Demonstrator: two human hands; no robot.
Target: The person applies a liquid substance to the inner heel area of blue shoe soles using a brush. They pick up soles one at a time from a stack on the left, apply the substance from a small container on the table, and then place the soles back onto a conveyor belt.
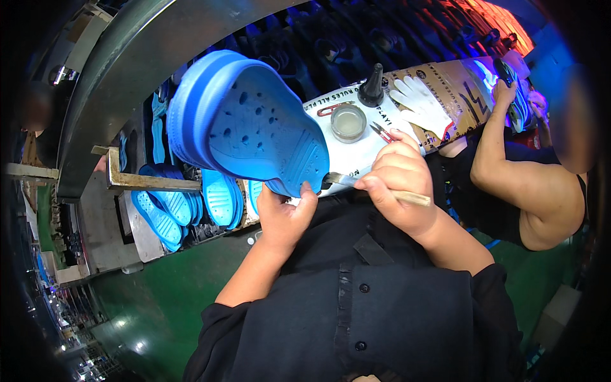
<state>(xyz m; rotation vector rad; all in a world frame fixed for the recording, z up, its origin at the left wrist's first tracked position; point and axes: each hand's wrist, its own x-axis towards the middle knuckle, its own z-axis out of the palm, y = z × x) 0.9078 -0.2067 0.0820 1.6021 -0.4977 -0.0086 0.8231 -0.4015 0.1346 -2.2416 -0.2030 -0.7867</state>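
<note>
The blue foam clog (pixel 245 121) is held up in the air in front of the person, above the near edge of the cardboard-covered table (pixel 445 83), sole side toward the camera; its long axis runs from the rounded toe at upper left down to the ribbed heel at lower right, and round vent holes dot the smooth moulded upper. The left hand (pixel 283 216) grips the heel edge from below, fingers curled shut around it. The right hand (pixel 398 184) is closed in a fist around a wooden-handled blade (pixel 375 190), whose metal tip touches the clog's heel rim. Behind, on the table's printed brown-and-white cardboard, stand a shallow round jar (pixel 348 122), a black cone-shaped nozzle (pixel 372 86), small red-handled snips (pixel 380 132) and a white knitted glove (pixel 420 105). More blue clogs (pixel 184 204) lie stacked at the table's left end. Another person's arm (pixel 515 172) rests at the right end.
</note>
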